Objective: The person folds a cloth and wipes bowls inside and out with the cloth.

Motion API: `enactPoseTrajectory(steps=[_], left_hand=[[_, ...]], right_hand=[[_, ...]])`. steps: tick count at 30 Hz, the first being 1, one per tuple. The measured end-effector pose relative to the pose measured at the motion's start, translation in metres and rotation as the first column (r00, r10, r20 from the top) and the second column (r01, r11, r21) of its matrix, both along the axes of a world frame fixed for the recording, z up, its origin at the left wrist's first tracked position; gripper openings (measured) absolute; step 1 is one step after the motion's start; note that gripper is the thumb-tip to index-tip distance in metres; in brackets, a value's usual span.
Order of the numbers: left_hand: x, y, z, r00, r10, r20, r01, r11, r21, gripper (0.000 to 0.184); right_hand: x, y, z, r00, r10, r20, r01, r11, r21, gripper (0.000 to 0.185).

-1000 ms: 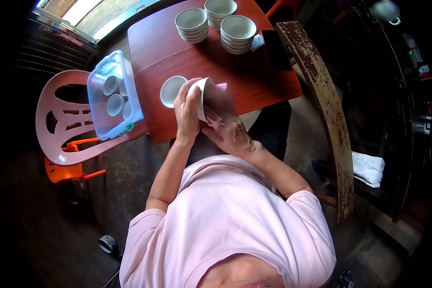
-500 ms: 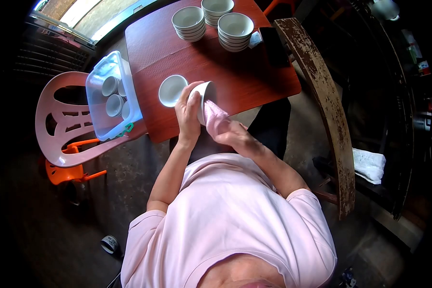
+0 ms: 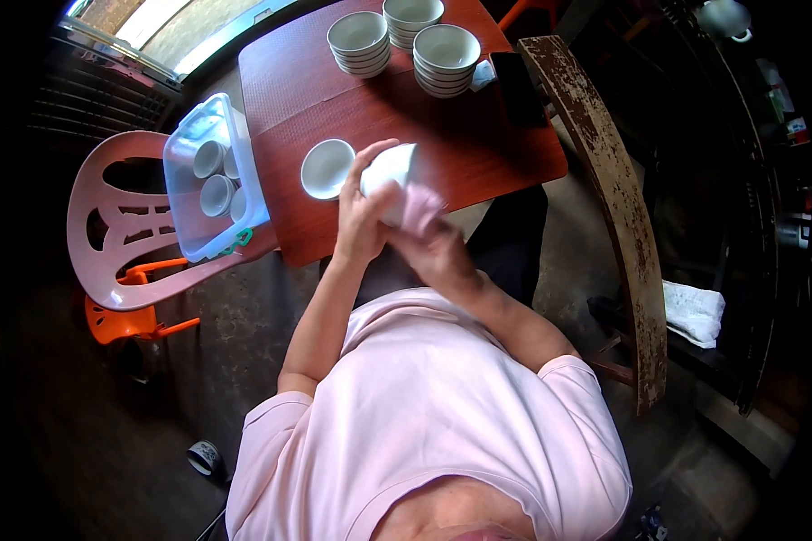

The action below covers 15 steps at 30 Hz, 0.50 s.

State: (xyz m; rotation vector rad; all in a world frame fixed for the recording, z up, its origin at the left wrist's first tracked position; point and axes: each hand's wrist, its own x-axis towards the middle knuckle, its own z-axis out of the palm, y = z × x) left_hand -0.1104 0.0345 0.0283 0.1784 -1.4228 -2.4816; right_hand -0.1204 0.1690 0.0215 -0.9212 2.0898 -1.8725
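My left hand grips a white bowl above the near edge of the red table. The bowl is tilted on its side, its outer wall showing. A pink cloth is bunched in my right hand, pressed against the bowl's right side and blurred by motion. Just left of the held bowl, a single bowl lies on the table with its mouth up. Farther back stand three stacks of white bowls, the nearest stack at the right.
On a pink chair at the left rests a clear plastic tub with several bowls inside. An orange stool stands below it. A worn wooden bench runs along the right. A dark flat object lies at the table's right edge.
The held bowl has turned so that its outer wall faces up more and its opening faces right. My right hand with the cloth has shifted slightly down along it.
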Motion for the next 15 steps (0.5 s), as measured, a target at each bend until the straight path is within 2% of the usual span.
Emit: enactPoseTrajectory(steps=[1,2,3,4,6,7,8,11,14,15], left_hand=[[-0.002,-0.003,0.008,0.999,-0.026,0.037,0.022,0.994,0.105,0.052],[-0.005,-0.005,0.013,0.996,-0.053,0.070,0.037,0.977,0.212,0.051],[-0.006,-0.008,0.014,0.995,-0.021,0.099,0.004,0.986,0.164,0.051],[-0.004,-0.012,0.011,0.993,-0.046,0.111,0.024,0.981,0.191,0.051],[-0.001,-0.017,0.002,0.987,-0.097,0.132,0.063,0.967,0.246,0.051],[-0.002,-0.009,0.002,0.995,-0.011,0.099,-0.012,0.972,0.233,0.054],[-0.002,-0.006,0.002,0.999,0.018,0.041,-0.024,0.990,0.138,0.057],[0.002,-0.005,-0.002,0.998,0.040,-0.049,-0.035,0.995,0.092,0.053],[0.000,-0.019,-0.002,0.992,-0.079,0.098,0.068,0.992,0.108,0.052],[0.000,-0.021,0.001,0.986,-0.061,0.154,0.055,0.998,0.042,0.050]], right_hand=[[-0.002,-0.005,-0.015,0.931,0.024,-0.365,-0.019,1.000,0.017,0.036],[-0.014,-0.004,-0.017,0.813,0.088,-0.575,-0.033,0.994,0.105,0.038],[-0.028,-0.003,-0.016,0.742,0.157,-0.652,-0.031,0.979,0.201,0.038],[-0.036,-0.003,-0.013,0.662,0.229,-0.713,-0.015,0.956,0.293,0.039],[-0.021,0.004,-0.005,0.846,0.281,-0.453,-0.137,0.936,0.324,0.039],[-0.023,0.010,0.006,0.913,0.403,-0.064,-0.369,0.882,0.293,0.040],[-0.024,0.017,0.017,0.851,0.412,0.325,-0.489,0.847,0.209,0.041],[-0.023,0.015,0.007,0.910,0.413,-0.033,-0.393,0.885,0.248,0.030],[-0.022,0.010,0.001,0.840,0.368,-0.398,-0.291,0.926,0.241,0.019],[-0.028,0.007,0.001,0.771,0.287,-0.569,-0.151,0.950,0.274,0.024]])
